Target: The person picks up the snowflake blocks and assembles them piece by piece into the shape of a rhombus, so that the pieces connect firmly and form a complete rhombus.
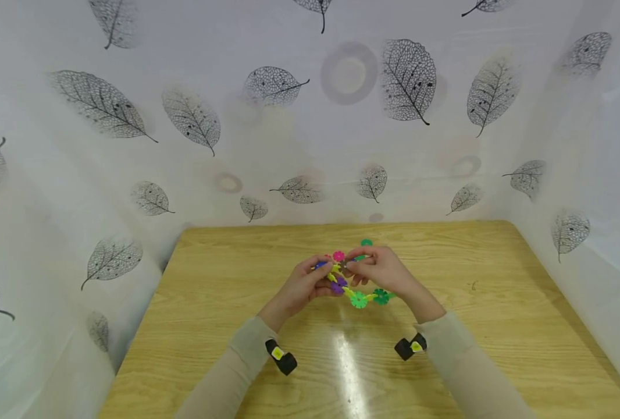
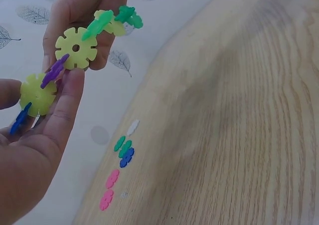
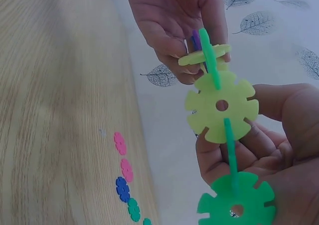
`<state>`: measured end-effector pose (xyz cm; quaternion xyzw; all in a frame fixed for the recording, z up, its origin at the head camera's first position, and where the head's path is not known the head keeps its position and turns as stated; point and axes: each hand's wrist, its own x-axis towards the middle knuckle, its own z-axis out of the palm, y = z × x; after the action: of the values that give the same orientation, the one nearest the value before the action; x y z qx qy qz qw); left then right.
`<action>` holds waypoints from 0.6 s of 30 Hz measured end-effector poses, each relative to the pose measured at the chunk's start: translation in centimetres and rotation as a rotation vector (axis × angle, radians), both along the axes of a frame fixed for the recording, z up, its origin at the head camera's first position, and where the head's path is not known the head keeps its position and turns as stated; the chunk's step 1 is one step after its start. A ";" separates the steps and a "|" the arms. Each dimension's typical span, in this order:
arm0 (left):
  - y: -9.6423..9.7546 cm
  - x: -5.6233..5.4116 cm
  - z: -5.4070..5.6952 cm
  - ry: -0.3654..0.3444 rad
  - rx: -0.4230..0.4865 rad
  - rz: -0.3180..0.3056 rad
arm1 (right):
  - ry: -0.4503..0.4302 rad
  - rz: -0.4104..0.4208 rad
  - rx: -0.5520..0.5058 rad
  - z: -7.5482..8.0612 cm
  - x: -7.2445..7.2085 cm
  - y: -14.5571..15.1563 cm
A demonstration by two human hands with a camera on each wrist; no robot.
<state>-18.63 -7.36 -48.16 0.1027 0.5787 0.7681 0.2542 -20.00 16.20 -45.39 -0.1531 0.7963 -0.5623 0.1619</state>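
Note:
A chain of slotted, flower-shaped plastic discs hangs between the hands, with yellow, purple and green pieces linked edge to edge. My left hand (image 1: 306, 283) pinches the chain by its end, near a blue disc (image 2: 20, 118) and a yellow disc (image 2: 39, 94). The purple disc (image 1: 338, 284) sits close to its lower fingers. Opposite, my right hand (image 1: 382, 269) holds a small greyish disc (image 1: 344, 266) between thumb and fingertips, near the left fingertips. In the right wrist view, a yellow disc (image 3: 222, 93) and a green disc (image 3: 249, 185) of the chain partly cover that hand.
Loose discs lie in a row on the wooden table (image 1: 226, 349) beyond the hands: pink ones (image 2: 112, 179), a blue disc (image 2: 127, 157), green ones (image 2: 119, 143) and a white disc (image 2: 133, 127). A leaf-patterned curtain (image 1: 289, 139) surrounds the table at the back and sides.

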 end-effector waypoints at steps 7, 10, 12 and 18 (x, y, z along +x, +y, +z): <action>-0.1 0.1 0.1 0.038 -0.017 -0.026 | -0.022 0.022 0.002 0.0 -0.1 -0.1; -0.1 0.0 -0.1 0.054 -0.015 -0.044 | -0.032 0.021 -0.003 0.2 -0.1 -0.2; -0.1 0.0 -0.2 0.056 -0.020 -0.051 | -0.038 0.015 -0.003 0.3 0.0 -0.3; -0.1 0.1 -0.2 0.051 -0.038 -0.068 | -0.041 0.018 -0.019 0.5 0.2 -0.6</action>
<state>-18.49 -7.41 -48.32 0.1373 0.5955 0.7451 0.2673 -19.81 15.64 -44.91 -0.1502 0.7860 -0.5714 0.1820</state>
